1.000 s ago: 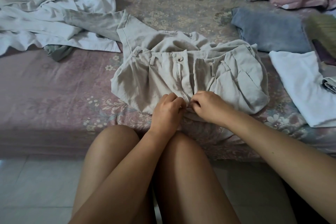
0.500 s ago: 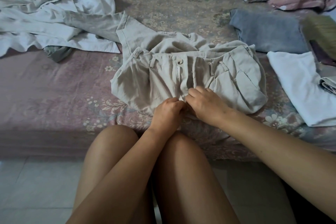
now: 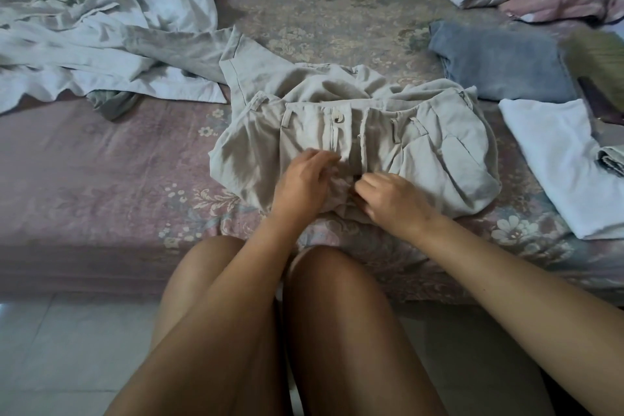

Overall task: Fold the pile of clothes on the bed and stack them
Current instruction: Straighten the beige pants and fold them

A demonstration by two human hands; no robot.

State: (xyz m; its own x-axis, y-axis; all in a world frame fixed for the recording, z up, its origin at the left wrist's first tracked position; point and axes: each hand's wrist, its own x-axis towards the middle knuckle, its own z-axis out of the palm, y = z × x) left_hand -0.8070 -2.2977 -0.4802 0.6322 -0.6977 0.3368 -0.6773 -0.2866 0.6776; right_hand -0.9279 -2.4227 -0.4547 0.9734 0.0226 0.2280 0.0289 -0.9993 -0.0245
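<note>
The bed [image 3: 101, 179], under a pink floral sheet, bears a beige garment [image 3: 422, 159] at its near edge, waistband up, button toward twelve o'clock. An unfolded white pile [image 3: 101, 27] lies at ten o'clock; folded blue jeans [image 3: 499, 61] and a white shirt [image 3: 557, 159] at two and three. The left hand [image 3: 304, 182] has slid up, fingers now loose on the fly; the right hand [image 3: 391, 203] has dropped back, still pinching the cloth.

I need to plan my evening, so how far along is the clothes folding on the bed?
Done: folded blue jeans and a folded white top lie at the right. In hand: the left hand and right hand work at the fly of the beige trousers, not yet folded. Left: the rumpled white pile.
</note>
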